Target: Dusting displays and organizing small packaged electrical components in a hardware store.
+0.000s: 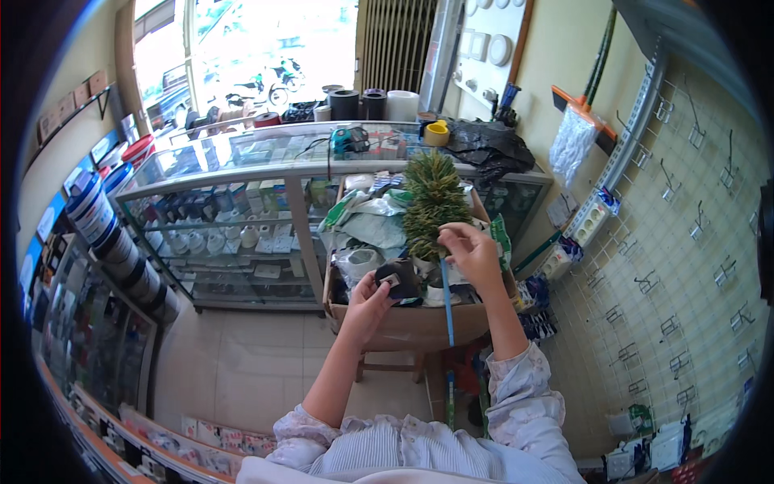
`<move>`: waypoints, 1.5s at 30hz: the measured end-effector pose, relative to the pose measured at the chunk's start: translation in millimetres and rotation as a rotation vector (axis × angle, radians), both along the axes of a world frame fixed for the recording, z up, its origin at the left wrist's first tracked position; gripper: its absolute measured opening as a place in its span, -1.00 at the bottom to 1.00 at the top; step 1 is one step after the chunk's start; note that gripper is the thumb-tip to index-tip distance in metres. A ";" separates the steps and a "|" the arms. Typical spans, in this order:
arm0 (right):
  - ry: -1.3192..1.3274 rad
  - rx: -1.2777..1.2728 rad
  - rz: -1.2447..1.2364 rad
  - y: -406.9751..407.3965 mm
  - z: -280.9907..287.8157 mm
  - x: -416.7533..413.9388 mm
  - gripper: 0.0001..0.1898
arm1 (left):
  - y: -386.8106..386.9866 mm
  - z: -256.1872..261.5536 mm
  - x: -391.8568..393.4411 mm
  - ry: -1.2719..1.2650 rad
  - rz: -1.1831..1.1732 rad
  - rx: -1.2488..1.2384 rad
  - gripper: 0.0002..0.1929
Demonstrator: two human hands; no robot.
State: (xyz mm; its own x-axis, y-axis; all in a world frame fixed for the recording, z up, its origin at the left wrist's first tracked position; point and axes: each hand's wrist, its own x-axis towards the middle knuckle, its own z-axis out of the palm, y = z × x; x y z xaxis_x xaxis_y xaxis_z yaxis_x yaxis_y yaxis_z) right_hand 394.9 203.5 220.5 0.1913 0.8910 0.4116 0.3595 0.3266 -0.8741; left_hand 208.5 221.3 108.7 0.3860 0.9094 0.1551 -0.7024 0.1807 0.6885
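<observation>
My left hand [370, 302] holds a flat black piece [399, 277] with a small pale patch on it, between thumb and fingers, over the front of an open cardboard box [411, 327]. My right hand [468, 251] is raised at the base of a green bristly brush head [432, 199] with a blue handle [447, 302] pointing down; its fingers are bent, and whether they grip the brush cannot be told. The box holds plastic bags [372, 227] and a white roll-like item [358, 261] in clear wrapping.
A glass display counter [236, 172] stands behind the box, with yellow tape [436, 133], black plastic sheeting [490, 145] and rolls on top. A wire rack with hooks [665, 272] lines the right. Stacked paint buckets [100, 209] stand left. A wooden stool [390, 366] is below the box.
</observation>
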 end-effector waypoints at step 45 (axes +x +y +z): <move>-0.394 -0.032 0.415 -166.4 -171.6 -98.6 -0.84 | -125.0 -71.4 -138.8 1.418 0.922 0.464 -0.60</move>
State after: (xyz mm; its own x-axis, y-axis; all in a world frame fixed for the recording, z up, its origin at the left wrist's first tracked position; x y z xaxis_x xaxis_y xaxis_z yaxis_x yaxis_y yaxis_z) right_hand 296.3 37.1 48.9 -0.3395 0.8720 0.3527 0.5072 0.4855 -0.7120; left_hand 69.7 96.3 37.3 -0.1295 0.8717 0.4727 0.6828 -0.2673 0.6800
